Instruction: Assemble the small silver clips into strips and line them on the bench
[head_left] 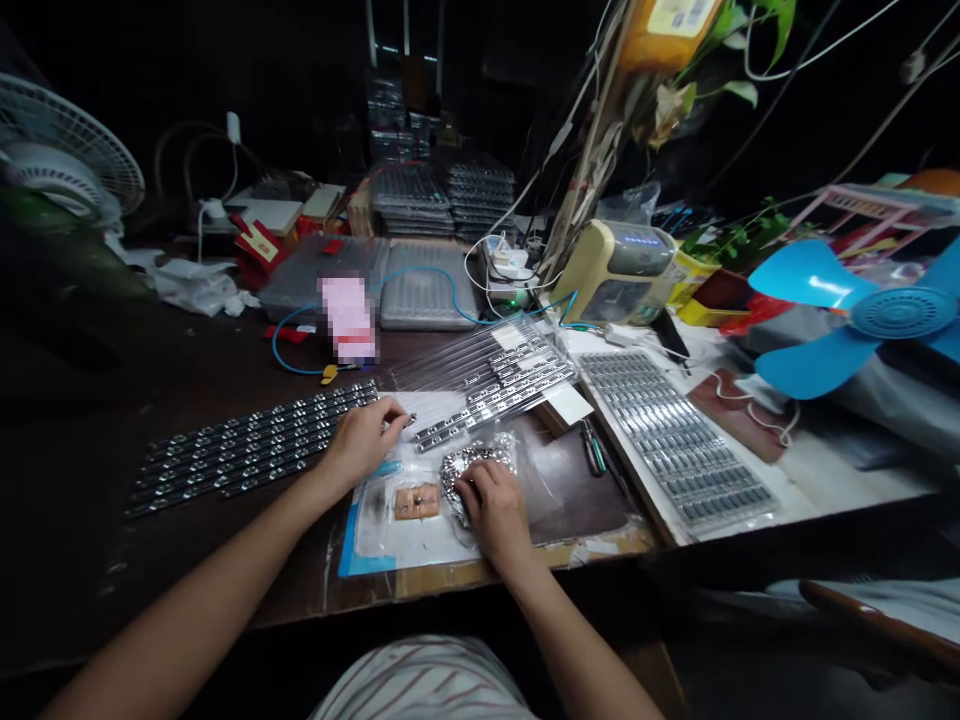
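Note:
My left hand [366,436] is pinched on a small shiny metal part [409,421], just right of rows of dark strips [255,445] dotted with silvery pieces. My right hand [495,502] reaches into a heap of small metal parts [454,466] lying on clear plastic. Its fingers are bent together, and their tips are partly hidden, so what they grip is unclear. Beyond both hands, a clear ribbed plastic tray [442,375] lies at a slant, its right and near rows filled with shiny parts. Left of the heap rests a small orange-brown block [417,502].
A second filled tray [675,435] lies on the white surface at right, near a blue fan [900,312]. A green-handled screwdriver [593,449] lies between. Stacked trays [411,195], a cream-coloured machine [611,272] and a blue cable [454,285] stand or run at the back.

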